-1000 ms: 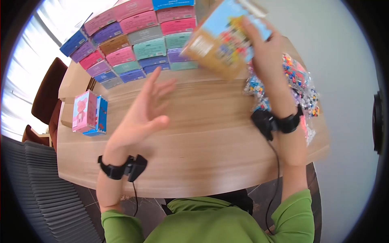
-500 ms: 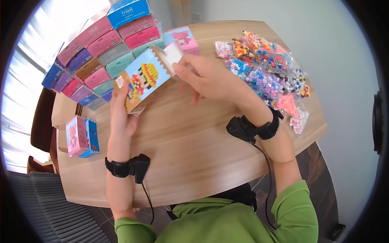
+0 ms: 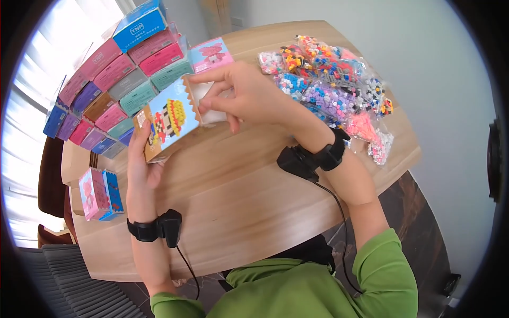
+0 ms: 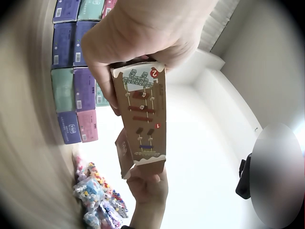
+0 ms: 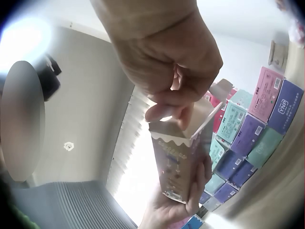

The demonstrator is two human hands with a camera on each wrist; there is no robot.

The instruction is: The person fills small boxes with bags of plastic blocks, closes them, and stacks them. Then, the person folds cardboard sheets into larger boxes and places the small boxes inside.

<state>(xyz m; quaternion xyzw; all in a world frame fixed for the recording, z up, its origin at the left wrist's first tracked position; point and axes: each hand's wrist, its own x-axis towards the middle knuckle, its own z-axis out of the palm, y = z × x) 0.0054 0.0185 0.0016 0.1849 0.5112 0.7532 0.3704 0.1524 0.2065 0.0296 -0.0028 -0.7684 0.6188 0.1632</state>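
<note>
A: What's the biggest thing there?
B: The wood-grain desk (image 3: pixel 238 212), under everything else.

A: And on it?
B: A stack of YNP boxes (image 3: pixel 127 85) at the far left, in pinks, purples, blues and greens, with grey and brown ones among them.

A: What's next in size?
B: A heap of clear bags of toy bricks (image 3: pixel 328 93) at the far right, mixed colours, well apart from the stack.

A: Any loose boxes?
B: A pink bear box (image 3: pixel 91 193) and a blue box (image 3: pixel 112 191) side by side near the left edge. Another bear-print box (image 3: pixel 212 54) sits by the stack's right end.

A: And the one being handled?
B: A brown and light-blue block-figure box (image 3: pixel 169 119), held tilted above the desk in front of the stack, its wavy-edged top open. Numbered building steps run down one side.

A: The hands?
B: The left hand (image 3: pixel 141 159) has its fingers clamped round the bottom end. The right hand (image 3: pixel 249 95) is at the opening, fingers bent into it; whether they pinch anything, I can't tell.
</note>
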